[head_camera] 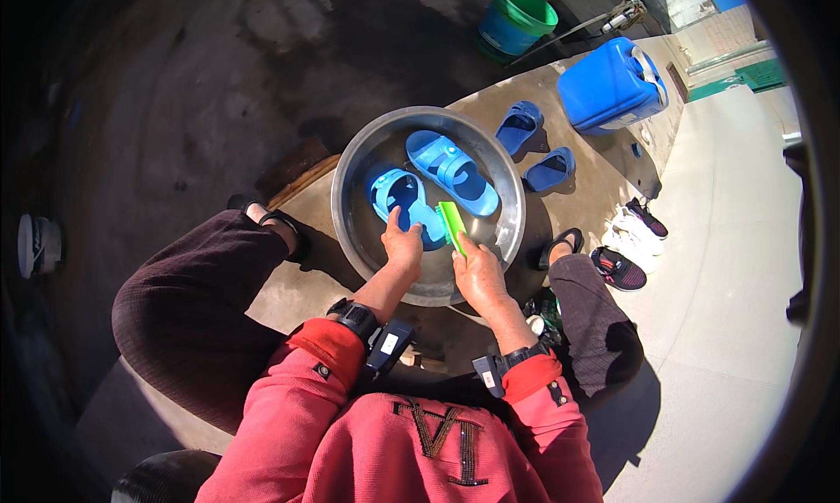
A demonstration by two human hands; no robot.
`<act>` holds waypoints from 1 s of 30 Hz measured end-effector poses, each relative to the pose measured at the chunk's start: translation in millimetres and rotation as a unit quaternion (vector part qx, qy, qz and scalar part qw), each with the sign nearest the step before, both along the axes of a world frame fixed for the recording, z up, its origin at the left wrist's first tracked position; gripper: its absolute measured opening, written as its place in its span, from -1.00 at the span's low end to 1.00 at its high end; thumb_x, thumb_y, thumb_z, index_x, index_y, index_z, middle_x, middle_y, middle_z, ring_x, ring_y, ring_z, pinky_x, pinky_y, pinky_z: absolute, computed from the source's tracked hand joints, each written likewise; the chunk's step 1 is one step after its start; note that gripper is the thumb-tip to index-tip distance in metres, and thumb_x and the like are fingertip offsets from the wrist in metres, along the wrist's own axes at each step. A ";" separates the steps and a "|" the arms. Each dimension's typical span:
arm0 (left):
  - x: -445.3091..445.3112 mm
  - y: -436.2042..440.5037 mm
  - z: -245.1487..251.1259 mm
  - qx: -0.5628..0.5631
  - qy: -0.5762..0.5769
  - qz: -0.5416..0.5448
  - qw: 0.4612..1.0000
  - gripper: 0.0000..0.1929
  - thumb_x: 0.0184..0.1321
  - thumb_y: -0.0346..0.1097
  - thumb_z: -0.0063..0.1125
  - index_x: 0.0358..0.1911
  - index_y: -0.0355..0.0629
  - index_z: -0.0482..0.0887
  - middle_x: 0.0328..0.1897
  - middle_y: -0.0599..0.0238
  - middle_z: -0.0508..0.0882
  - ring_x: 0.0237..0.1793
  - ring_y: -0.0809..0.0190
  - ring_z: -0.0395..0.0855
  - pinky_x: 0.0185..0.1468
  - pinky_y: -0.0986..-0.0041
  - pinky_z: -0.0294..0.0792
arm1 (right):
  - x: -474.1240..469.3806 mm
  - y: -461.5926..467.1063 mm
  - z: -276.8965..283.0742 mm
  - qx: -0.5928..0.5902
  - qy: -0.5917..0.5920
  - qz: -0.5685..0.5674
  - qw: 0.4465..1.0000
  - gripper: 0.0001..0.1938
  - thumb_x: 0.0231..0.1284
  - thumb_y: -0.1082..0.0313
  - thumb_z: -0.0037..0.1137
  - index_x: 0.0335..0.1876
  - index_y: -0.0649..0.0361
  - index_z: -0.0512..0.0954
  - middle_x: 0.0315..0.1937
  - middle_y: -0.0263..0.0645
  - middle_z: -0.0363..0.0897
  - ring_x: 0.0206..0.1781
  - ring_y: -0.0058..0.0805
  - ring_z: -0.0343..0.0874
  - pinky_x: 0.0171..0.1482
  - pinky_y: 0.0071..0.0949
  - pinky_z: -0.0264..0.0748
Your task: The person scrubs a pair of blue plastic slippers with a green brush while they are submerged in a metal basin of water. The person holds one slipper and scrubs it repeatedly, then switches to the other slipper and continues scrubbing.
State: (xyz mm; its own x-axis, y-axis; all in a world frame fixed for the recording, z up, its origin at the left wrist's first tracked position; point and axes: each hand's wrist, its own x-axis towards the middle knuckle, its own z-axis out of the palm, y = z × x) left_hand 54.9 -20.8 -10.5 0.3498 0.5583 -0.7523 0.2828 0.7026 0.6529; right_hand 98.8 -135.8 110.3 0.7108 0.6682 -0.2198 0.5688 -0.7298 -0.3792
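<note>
A wide metal basin (pixel 342 204) stands before me with two light blue plastic sandals inside. My left hand (pixel 401 250) grips the edge of the nearer sandal (pixel 420 213), which tilts within the basin; some of my fingers are hidden. In my right hand (pixel 480 273) is a green plastic scrubbing brush (pixel 453 222). Its bristles face left and meet the right edge of that sandal near its end. Beyond it, the other sandal (pixel 453 172) lies sole down, away from both hands. Water in the basin is hard to make out.
Right of the basin lie two darker blue slippers (pixel 520 128). Behind them stands a blue jerrycan (pixel 610 86), with a green bucket (pixel 515 21) farther back. White shoes (pixel 633 237) and a dark sneaker (pixel 618 268) sit by my right foot. A white bucket (pixel 39 246) is far left.
</note>
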 end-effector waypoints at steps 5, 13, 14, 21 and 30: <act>-7.3 1.8 -2.8 0.072 0.044 -0.056 0.995 -0.34 0.20 -0.44 0.15 0.40 0.14 0.30 0.25 -0.07 0.33 0.22 -0.09 0.45 0.29 0.22 0.36 | -13.4 -4.8 5.4 -0.017 0.002 0.018 1.000 -0.58 0.29 0.32 0.08 0.23 0.27 0.43 -0.28 0.11 0.53 -0.25 0.10 0.60 -0.19 -0.06 0.56; -10.4 5.3 13.2 0.121 0.039 -0.104 0.986 -0.33 0.18 -0.52 0.06 0.40 0.17 0.31 0.19 -0.02 0.26 0.18 -0.05 0.43 0.30 0.25 0.31 | -35.6 -13.9 -0.5 -0.041 0.026 0.026 0.998 -0.56 0.31 0.27 0.05 0.27 0.21 0.41 -0.27 0.06 0.51 -0.23 0.09 0.61 -0.19 -0.03 0.56; -10.4 5.8 15.5 0.132 0.045 -0.117 0.983 -0.33 0.17 -0.55 0.06 0.39 0.17 0.32 0.18 0.01 0.26 0.17 -0.04 0.44 0.29 0.25 0.32 | -24.6 -10.5 -11.0 -0.044 0.007 0.021 0.999 -0.58 0.32 0.28 0.05 0.24 0.23 0.43 -0.27 0.06 0.52 -0.23 0.08 0.61 -0.18 -0.04 0.56; -19.8 9.7 6.9 0.127 0.024 -0.098 0.987 -0.34 0.16 -0.58 0.10 0.35 0.19 0.37 0.14 0.02 0.31 0.16 -0.04 0.45 0.27 0.25 0.34 | 28.1 0.1 -81.3 -0.067 0.003 -0.129 0.989 -0.63 0.25 0.28 0.10 0.15 0.21 0.54 -0.10 0.17 0.61 0.02 0.09 0.59 0.07 -0.08 0.50; -24.2 2.7 2.1 0.138 0.057 0.022 0.989 -0.43 0.04 -0.46 0.30 0.12 -0.16 0.28 -0.06 0.06 0.48 0.01 0.04 0.53 0.17 0.30 0.37 | 16.5 -18.4 -47.6 0.053 0.250 -0.181 0.950 -0.53 0.23 0.23 0.18 0.23 0.24 0.50 -0.14 0.04 0.68 -0.14 -0.21 0.70 -0.04 -0.35 0.55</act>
